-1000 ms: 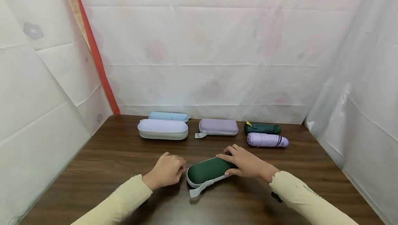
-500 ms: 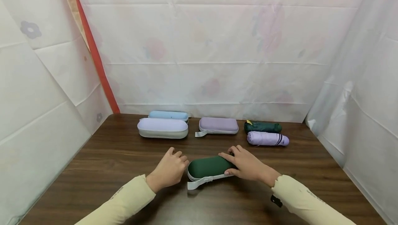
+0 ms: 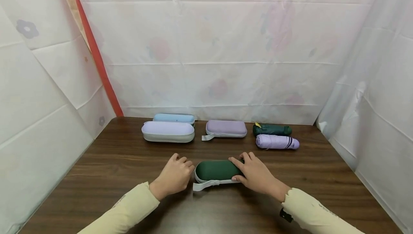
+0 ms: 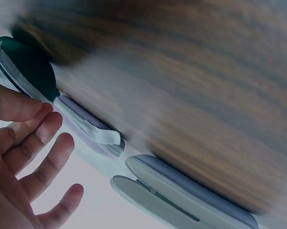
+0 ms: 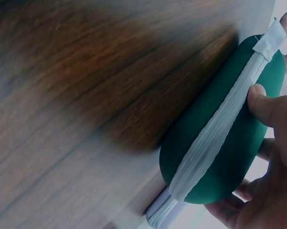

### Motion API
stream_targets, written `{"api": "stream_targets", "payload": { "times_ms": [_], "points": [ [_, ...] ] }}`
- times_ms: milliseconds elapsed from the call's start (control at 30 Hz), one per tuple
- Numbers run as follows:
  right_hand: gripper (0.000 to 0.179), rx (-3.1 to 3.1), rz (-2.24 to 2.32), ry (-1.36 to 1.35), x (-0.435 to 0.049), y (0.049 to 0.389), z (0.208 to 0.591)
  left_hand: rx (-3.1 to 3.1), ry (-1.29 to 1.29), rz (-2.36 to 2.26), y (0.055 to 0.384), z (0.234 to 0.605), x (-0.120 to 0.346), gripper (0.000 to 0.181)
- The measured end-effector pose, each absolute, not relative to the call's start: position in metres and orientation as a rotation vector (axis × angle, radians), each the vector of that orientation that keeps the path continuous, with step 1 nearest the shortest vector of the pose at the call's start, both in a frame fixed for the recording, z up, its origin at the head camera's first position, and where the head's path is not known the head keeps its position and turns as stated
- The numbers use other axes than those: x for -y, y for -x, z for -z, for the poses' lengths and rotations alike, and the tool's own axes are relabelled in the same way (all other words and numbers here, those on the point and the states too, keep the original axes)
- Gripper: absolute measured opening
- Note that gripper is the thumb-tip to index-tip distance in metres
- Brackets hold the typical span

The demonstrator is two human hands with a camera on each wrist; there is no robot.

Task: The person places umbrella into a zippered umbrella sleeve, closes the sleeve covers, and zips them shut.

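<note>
A dark green zippered hard case (image 3: 217,170) with a pale zip band and a short strap (image 3: 201,186) lies on the brown table. My right hand (image 3: 256,174) grips its right end, thumb on the near side and fingers over the far side. In the right wrist view, the thumb presses the green shell (image 5: 219,157) beside the zip. My left hand (image 3: 174,174) is at the case's left end. Thumb and index finger pinch together at the zip in the left wrist view, on the zipper pull, which the fingertips mostly hide; the other fingers (image 4: 47,164) are loosely bent.
Behind stand a lilac case (image 3: 167,132), a light blue case (image 3: 174,118) and a mauve case (image 3: 226,129). Right of them lie a folded dark green umbrella (image 3: 272,129) and a folded lilac umbrella (image 3: 277,142). A white patterned curtain (image 3: 213,47) borders the table.
The green case has turned from slanting to nearly level, its left end and strap shifting away from me. My left hand has moved slightly forward with it; the right keeps its grip.
</note>
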State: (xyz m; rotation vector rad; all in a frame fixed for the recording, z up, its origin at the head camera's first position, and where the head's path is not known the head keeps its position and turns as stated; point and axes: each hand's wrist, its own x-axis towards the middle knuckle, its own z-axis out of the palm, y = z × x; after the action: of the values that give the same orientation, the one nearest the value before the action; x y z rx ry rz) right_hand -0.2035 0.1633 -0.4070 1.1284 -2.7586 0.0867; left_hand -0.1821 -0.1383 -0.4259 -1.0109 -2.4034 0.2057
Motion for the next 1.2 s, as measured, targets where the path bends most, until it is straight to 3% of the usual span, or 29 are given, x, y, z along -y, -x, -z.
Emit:
{"api": "stream_targets", "payload": {
  "times_ms": [433, 800, 1200],
  "points": [
    [0.059, 2.743, -0.08, -1.046, -0.16, 0.202, 0.407, 2.366, 1.01, 0.01, 0.173, 0.429, 0.134, 0.011],
    [0.06, 2.805, -0.136, -1.082, -0.162, 0.209, 0.405, 2.328, 1.011, 0.063, 0.167, 0.431, 0.127, 0.006],
    [0.06, 2.814, -0.158, -1.12, -0.162, 0.21, 0.406, 2.355, 0.969, 0.168, 0.157, 0.434, 0.107, 0.018]
  ]
}}
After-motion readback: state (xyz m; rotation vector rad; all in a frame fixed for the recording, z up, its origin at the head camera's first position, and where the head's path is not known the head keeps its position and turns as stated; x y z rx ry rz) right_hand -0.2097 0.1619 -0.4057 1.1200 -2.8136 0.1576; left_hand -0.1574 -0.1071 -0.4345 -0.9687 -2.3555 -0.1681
